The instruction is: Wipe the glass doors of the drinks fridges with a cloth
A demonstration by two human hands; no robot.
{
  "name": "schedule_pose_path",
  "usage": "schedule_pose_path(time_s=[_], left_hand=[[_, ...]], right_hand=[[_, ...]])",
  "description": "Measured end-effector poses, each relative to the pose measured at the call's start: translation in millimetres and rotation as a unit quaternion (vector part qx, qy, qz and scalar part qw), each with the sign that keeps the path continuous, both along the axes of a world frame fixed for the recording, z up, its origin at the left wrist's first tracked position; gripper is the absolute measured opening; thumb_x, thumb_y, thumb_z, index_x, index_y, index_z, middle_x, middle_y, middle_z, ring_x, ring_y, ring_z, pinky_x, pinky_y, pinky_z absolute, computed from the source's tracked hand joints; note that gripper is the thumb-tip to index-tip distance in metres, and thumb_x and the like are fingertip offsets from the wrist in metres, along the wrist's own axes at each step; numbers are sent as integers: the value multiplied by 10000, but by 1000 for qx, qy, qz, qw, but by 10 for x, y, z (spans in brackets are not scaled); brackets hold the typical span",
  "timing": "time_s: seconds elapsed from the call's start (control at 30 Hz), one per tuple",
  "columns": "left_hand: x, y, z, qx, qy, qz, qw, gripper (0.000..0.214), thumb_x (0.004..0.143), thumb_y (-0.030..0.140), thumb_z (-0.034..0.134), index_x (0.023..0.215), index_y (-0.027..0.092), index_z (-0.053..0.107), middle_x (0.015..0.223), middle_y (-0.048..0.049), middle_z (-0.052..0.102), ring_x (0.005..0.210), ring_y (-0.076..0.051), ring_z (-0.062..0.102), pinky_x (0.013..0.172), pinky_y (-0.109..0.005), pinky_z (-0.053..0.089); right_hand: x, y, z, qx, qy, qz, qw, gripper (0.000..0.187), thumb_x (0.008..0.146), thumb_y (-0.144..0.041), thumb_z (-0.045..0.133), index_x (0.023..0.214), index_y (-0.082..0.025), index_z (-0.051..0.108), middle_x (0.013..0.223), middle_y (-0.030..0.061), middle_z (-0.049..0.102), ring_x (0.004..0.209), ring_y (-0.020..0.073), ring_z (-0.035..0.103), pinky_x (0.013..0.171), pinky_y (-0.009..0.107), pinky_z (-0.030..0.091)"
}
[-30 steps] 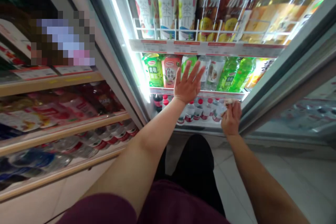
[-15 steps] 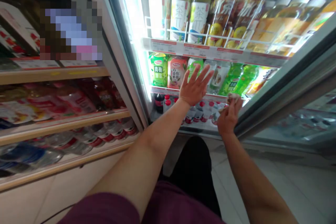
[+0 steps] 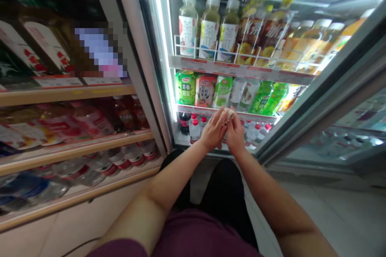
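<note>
Both hands meet in front of the open fridge: the left hand and right hand pinch a small pale wad, perhaps a cloth, between closed fingertips, level with the lower shelf edge. It looks like regripping; next needs a firm one-handed hold.

bottles: glossy plastic | door: glass, metal frame | shelves: matt wood
</note>
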State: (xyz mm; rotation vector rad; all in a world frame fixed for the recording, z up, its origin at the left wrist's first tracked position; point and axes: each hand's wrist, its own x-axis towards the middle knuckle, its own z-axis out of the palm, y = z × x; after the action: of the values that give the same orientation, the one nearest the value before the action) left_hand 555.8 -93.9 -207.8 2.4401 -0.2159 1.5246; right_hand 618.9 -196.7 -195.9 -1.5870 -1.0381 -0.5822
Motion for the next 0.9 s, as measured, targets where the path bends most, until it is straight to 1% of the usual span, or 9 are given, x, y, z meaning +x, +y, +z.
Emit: schedule_pose_path(time_s=[0.13, 0.23, 0.3, 0.4, 0.5, 0.57, 0.7, 0.8, 0.9], left_hand=[[-28, 217, 385, 20, -21, 68, 997, 470, 1105, 269, 319, 1552, 198, 450, 1504, -154, 539, 1421, -221, 503, 1190, -377, 421], [-10, 463, 684, 49, -40, 135, 989, 439, 1095, 236, 363, 1488, 247, 558, 1530, -113, 529, 1450, -242, 466, 1229, -407, 355], [-8, 606, 723, 61, -40, 158, 985, 466, 1073, 199, 393, 1504, 283, 551, 1570, -82, 494, 1488, -256, 417, 1242, -425, 323], [-58, 751, 508, 142, 4, 146, 979, 501, 1029, 191, 468, 1513, 295, 544, 1540, -50, 532, 1500, -256, 407, 1242, -416, 317], [-132, 891, 252, 222, 43, 111, 968, 487, 1002, 194, 507, 1461, 330, 595, 1456, 0, 612, 1451, -213, 480, 1261, -370, 295], [-149, 1018, 261, 243, 42, 101, 964, 515, 991, 150, 490, 1447, 361, 602, 1441, 28, 621, 1440, -180, 490, 1278, -343, 263], [-79, 1231, 776, 264, 13, 112, 958, 554, 991, 130, 480, 1499, 338, 553, 1506, -3, 557, 1515, -201, 363, 1308, -388, 202], [-3, 1222, 1168, 233, -55, 162, 957, 538, 1018, 149, 447, 1544, 244, 507, 1566, -70, 479, 1563, -241, 231, 1311, -443, 181], [14, 1127, 1215, 220, -117, 189, 950, 543, 1021, 127, 420, 1558, 178, 483, 1584, -100, 448, 1579, -245, 140, 1314, -445, 164]], right_hand=[[-12, -28, 474, -70, -161, -25, 984, 534, 1088, -300, 354, 1615, -209, 366, 1454, 129, 617, 1346, 226, 604, 1117, 365, 515], [166, -78, 1010, -63, -290, -117, 948, 539, 1081, -260, 332, 1618, -223, 358, 1526, 118, 551, 1495, 256, 435, 1246, 485, 349], [363, -120, 1359, -50, -312, -195, 928, 545, 1085, -264, 309, 1627, -211, 333, 1598, 110, 462, 1557, 275, 317, 1276, 550, 256], [713, -191, 1690, -55, -312, -260, 912, 552, 1094, -297, 294, 1634, -184, 313, 1662, 107, 354, 1590, 286, 222, 1299, 575, 150], [1024, -254, 1712, -82, -321, -267, 905, 560, 1083, -323, 329, 1625, -183, 331, 1660, 113, 357, 1583, 295, 240, 1295, 582, 151], [1162, -279, 1623, -92, -335, -265, 900, 566, 1063, -323, 361, 1613, -194, 359, 1646, 110, 387, 1573, 304, 268, 1285, 597, 175], [1256, -286, 1486, -79, -347, -268, 895, 571, 1043, -320, 375, 1604, -214, 384, 1635, 96, 411, 1571, 299, 276, 1286, 591, 187], [1246, -277, 1465, -71, -338, -261, 901, 563, 1039, -317, 376, 1593, -224, 409, 1625, 88, 429, 1565, 295, 291, 1290, 573, 195], [1218, -276, 1457, -71, -332, -258, 905, 553, 1032, -299, 380, 1576, -227, 438, 1603, 89, 460, 1550, 292, 322, 1287, 558, 214]])
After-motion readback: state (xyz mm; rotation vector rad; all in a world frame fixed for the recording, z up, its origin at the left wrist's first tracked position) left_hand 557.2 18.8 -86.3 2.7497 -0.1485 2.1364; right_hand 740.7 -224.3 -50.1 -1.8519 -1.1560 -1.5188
